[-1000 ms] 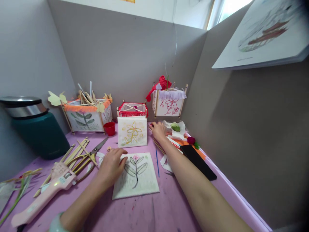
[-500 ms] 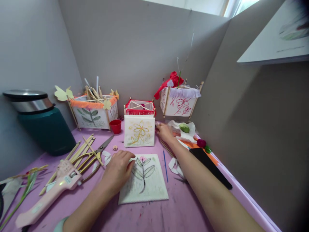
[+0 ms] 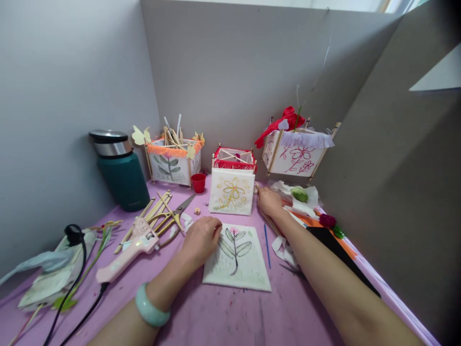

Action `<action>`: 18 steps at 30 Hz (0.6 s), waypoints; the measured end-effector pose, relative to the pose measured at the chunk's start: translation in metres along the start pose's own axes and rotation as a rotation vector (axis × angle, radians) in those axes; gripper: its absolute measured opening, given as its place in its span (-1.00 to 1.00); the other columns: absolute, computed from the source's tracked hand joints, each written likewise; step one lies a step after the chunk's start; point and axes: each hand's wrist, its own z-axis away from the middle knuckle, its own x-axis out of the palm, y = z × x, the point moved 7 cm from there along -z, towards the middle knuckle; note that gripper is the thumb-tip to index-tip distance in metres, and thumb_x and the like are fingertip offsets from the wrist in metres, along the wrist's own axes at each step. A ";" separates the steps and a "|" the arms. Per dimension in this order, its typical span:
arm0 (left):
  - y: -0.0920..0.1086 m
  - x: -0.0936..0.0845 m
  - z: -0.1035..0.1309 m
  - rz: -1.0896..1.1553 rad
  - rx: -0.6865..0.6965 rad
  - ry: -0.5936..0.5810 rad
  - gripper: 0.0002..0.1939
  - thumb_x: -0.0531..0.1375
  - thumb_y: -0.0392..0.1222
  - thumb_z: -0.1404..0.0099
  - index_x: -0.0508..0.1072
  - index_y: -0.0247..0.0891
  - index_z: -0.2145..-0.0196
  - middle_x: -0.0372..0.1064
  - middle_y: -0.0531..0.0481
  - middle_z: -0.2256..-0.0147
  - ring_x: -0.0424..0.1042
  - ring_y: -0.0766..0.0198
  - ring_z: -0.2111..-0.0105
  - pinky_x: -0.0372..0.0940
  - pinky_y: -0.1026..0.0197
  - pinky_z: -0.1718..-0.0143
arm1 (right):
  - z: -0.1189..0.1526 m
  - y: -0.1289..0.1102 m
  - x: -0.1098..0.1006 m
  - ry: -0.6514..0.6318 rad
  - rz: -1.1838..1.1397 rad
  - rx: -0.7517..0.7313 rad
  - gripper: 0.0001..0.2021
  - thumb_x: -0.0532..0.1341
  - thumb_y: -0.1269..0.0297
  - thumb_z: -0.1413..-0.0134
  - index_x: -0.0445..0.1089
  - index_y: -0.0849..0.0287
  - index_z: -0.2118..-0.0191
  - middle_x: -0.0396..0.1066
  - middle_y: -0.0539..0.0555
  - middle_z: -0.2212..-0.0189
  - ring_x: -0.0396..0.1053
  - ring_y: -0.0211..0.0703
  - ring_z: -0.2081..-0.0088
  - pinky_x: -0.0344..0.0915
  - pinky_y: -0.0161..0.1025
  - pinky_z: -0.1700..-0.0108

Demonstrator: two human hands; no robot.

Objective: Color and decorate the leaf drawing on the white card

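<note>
My left hand (image 3: 202, 240) rests at the upper left edge of a white square panel (image 3: 248, 269) with a pink flower and dark leaves drawn on it. Its fingers are loosely bent, thumb and forefinger slightly apart, with nothing seen in them. My right arm stretches forward, and my right hand (image 3: 270, 202) is beside a white panel with a yellow flower (image 3: 232, 192), which leans upright. The right fingers are curled down by a small pale object; what they hold is too blurred to make out. Thin sticks (image 3: 272, 224) lie under the right wrist. A blue thin rod (image 3: 267, 246) lies beside the drawn panel.
On the left are a pink glue gun (image 3: 126, 257), gold-handled scissors (image 3: 184, 204), wooden sticks (image 3: 154, 211) and a teal bottle (image 3: 124, 180). Behind stand a red cup (image 3: 198, 183) and an orange-fringed box (image 3: 169, 168). A purple-fringed box (image 3: 293, 158) hangs at right.
The view has turned left, so everything sits further right and more of the left side shows, including a black cord. Both hands stay at nearly the same places.
</note>
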 end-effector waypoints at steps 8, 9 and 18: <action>-0.005 0.008 -0.001 0.965 -0.399 -0.141 -0.73 0.18 0.00 -0.13 0.44 -0.29 0.39 0.44 -0.04 0.40 0.26 0.38 0.63 0.16 0.28 0.57 | 0.089 -0.080 -0.066 0.071 -0.390 -0.243 -0.85 0.10 0.31 -0.13 0.42 0.16 0.33 0.46 0.00 0.37 0.38 -0.28 0.32 0.22 -0.38 0.25; 0.001 0.009 0.004 1.099 -0.434 -0.193 -0.70 0.20 0.02 -0.11 0.44 -0.30 0.39 0.44 -0.05 0.39 0.26 0.40 0.63 0.18 0.29 0.57 | 0.105 -0.097 -0.076 0.114 -0.516 -0.327 -0.87 0.12 0.34 -0.11 0.41 0.17 0.35 0.44 0.00 0.39 0.37 -0.29 0.33 0.22 -0.38 0.26; -0.016 -0.027 0.122 1.165 -0.633 -0.321 -0.72 0.23 -0.02 -0.14 0.47 -0.33 0.50 0.33 0.04 0.63 0.27 0.40 0.56 0.16 0.35 0.48 | 0.218 -0.179 -0.089 0.122 -0.951 -0.635 -0.87 0.16 0.35 -0.12 0.46 0.19 0.29 0.42 0.03 0.38 0.36 -0.30 0.33 0.30 -0.39 0.23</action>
